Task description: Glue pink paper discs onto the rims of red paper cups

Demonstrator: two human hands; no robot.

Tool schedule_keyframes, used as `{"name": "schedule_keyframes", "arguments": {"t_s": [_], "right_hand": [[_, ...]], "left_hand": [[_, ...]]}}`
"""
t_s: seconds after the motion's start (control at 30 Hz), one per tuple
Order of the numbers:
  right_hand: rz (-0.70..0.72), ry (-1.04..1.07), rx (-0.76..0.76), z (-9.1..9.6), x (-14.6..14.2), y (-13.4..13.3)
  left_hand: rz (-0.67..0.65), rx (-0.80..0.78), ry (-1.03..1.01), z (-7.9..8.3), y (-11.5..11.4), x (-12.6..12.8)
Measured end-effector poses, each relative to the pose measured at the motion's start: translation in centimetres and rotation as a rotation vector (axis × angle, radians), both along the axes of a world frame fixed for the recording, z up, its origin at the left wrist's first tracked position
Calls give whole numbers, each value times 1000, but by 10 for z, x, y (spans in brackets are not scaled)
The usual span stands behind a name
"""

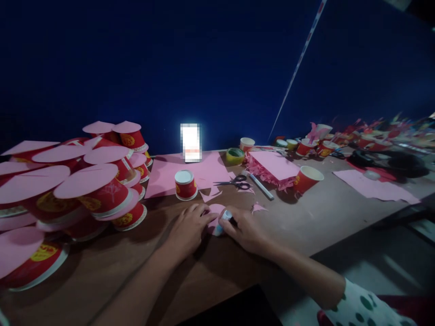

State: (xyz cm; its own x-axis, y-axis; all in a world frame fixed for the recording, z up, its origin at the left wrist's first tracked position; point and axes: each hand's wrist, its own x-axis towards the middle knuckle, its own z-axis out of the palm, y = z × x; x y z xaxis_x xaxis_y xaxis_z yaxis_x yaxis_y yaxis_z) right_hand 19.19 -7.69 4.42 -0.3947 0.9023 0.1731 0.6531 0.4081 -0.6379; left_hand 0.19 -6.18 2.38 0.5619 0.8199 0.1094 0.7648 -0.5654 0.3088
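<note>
A small pink paper circle lies on the brown table between my hands. My left hand holds its left edge, fingers bent and thumb reaching onto the paper. In my right hand, a pale glue stick is gripped at a slant, its lower end at the paper. Just beyond stands an upside-down red paper cup with a pale base. Black-handled scissors lie past the circle, among pink scraps.
Stacked red cups topped with pink discs crowd the left. Behind are a large pink sheet, a bright pixelated rectangle and a tape roll. Rightward are a marker, a fringed pink paper stack and a tilted cup.
</note>
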Motion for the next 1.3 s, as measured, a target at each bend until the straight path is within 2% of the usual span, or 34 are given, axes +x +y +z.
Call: {"name": "schedule_keyframes", "arguments": {"t_s": [0.1, 0.33, 0.47, 0.6, 0.67, 0.8, 0.93, 1.03, 1.1, 1.2, 1.3], "right_hand": [[-58, -31, 33, 2, 0, 2], [32, -126, 29, 2, -6, -2], [17, -233, 43, 16, -3, -4], [-75, -298, 86, 30, 0, -8], [-77, -250, 92, 28, -1, -11], [15, -170, 87, 14, -1, -11], [-101, -248, 125, 17, 6, -7], [-135, -60, 179, 36, 0, 0], [-52, 141, 173, 54, -15, 4], [177, 418, 67, 79, -43, 14], [282, 626, -72, 86, -52, 28]], "left_hand": [[8, 5, 5, -2, 1, 0], [-8, -22, -14, 3, 1, -1], [-6, -10, -10, 3, 1, -1], [-6, -7, 0, 0, 2, -1], [-8, -7, -1, 0, 1, -1], [-2, 6, 3, 1, 1, -1], [3, 17, 0, 1, 0, 0], [15, 11, 11, 1, -1, 0], [38, 41, 5, 0, -2, 0], [41, 99, -41, -4, -1, 1], [18, 95, -54, -5, 0, 0]]}}
